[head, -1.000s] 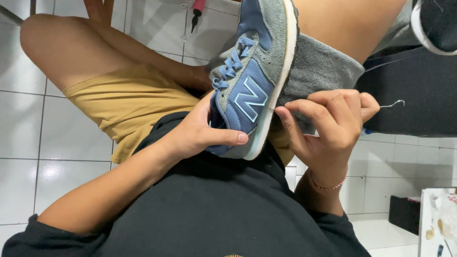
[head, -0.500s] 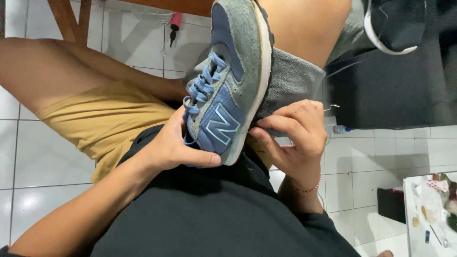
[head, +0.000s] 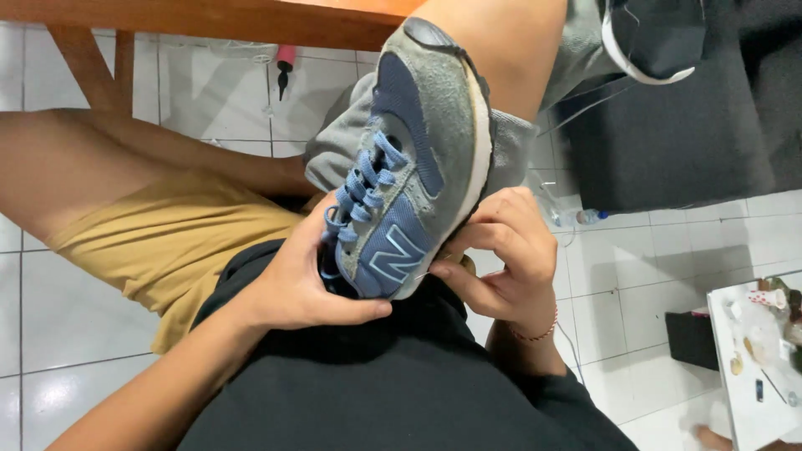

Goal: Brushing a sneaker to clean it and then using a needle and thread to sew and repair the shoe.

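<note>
A blue and grey sneaker (head: 409, 175) lies on its side across the person's lap, on a grey cloth (head: 510, 154) over the thigh. The left hand (head: 301, 280) cups its heel end from below, thumb under the sole. The right hand (head: 501, 255) pinches at the sole's edge, fingers closed tight. Behind stand a wooden table (head: 209, 17) and a plastic bottle (head: 576, 217) on the tiled floor (head: 67, 317).

left hand (head: 292, 288) cups sneaker (head: 409, 167) heel | right hand (head: 501, 259) pinches sole
</note>
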